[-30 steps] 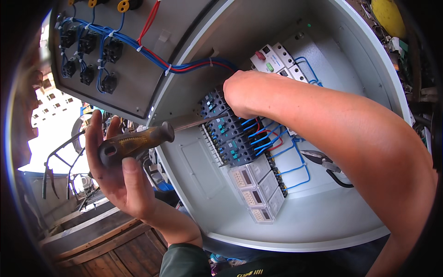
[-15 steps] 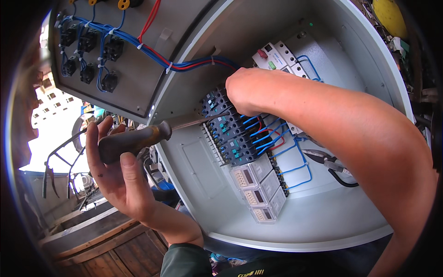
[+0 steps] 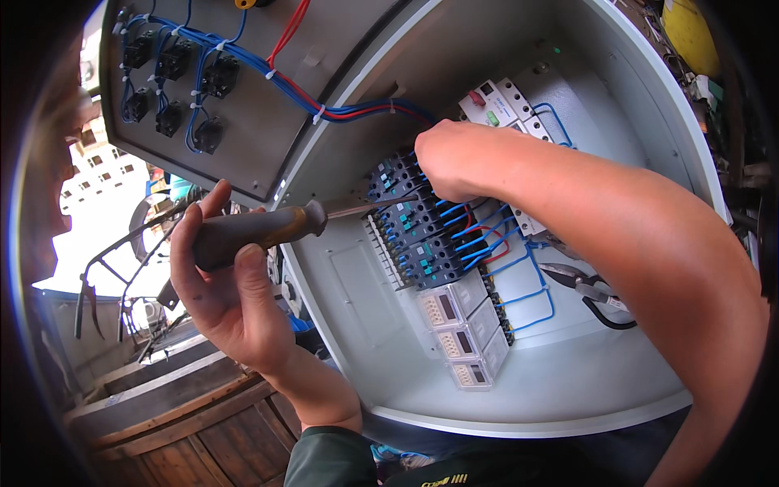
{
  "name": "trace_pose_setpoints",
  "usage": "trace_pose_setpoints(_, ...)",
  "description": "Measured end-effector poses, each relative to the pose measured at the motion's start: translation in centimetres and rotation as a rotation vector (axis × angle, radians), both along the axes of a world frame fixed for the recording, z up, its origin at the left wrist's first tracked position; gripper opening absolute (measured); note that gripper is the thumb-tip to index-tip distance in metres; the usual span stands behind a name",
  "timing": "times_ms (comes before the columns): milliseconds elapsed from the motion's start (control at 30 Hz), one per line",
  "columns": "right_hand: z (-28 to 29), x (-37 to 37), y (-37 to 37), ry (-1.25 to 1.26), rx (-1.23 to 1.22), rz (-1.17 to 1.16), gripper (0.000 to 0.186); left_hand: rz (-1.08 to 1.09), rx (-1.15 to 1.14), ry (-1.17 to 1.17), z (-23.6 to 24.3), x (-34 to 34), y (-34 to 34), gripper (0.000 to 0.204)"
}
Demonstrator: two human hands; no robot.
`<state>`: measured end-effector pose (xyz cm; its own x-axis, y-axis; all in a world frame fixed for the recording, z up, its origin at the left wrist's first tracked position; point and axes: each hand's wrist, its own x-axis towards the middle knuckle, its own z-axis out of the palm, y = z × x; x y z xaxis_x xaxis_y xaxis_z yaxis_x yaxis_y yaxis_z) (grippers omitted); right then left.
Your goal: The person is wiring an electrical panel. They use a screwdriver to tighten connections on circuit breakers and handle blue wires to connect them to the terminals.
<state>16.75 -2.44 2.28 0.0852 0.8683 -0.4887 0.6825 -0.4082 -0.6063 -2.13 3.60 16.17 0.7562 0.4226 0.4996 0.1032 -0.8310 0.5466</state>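
My left hand [image 3: 256, 312] is closed around the dark handle of a long screwdriver [image 3: 258, 231], whose shaft reaches right to a row of dark contactors [image 3: 430, 261] inside a grey metal enclosure [image 3: 349, 341]. My right hand [image 3: 446, 162] is curled over the top of that row, beside the screwdriver's far end. Its fingertips and whatever they hold are hidden. Blue and red wires [image 3: 487, 247] run from the contactors beneath my right forearm. Three clear-covered modules [image 3: 462, 345] sit below them. White breakers [image 3: 495, 105] with red and green buttons lie behind my right hand.
The open door [image 3: 268, 134] carries switch blocks and tied wire bundles at top left. Cutting pliers [image 3: 584, 288] rest in the enclosure under my forearm. Outside are a black metal frame [image 3: 109, 264], wooden planks [image 3: 203, 454] and a yellow object [image 3: 690, 32].
The enclosure and door sit slightly farther right in the picture. My left hand and screwdriver have shifted right, the handle a little higher. My right hand remains at the contactors, also shifted right.
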Motion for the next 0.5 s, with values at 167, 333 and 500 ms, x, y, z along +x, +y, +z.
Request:
trace_pose_setpoints(167, 0.1, 0.4, 0.4, 0.013, 0.007, 0.112, 0.034, -0.029, -0.035, -0.039, 0.0, 0.0, 0.2, 0.052)
trace_pose_setpoints(333, 0.2, 0.4, -0.9, 0.051, 0.051, 0.057, 0.03, 0.145, -0.014, -0.062, 0.1, -0.8, 0.1, 0.05)
trace_pose_setpoints(500, 0.4, 0.4, -0.9, 0.07, 0.057, 0.049, 0.029, 0.22, 0.074, -0.015, 0.5, -0.5, 0.0, 0.047)
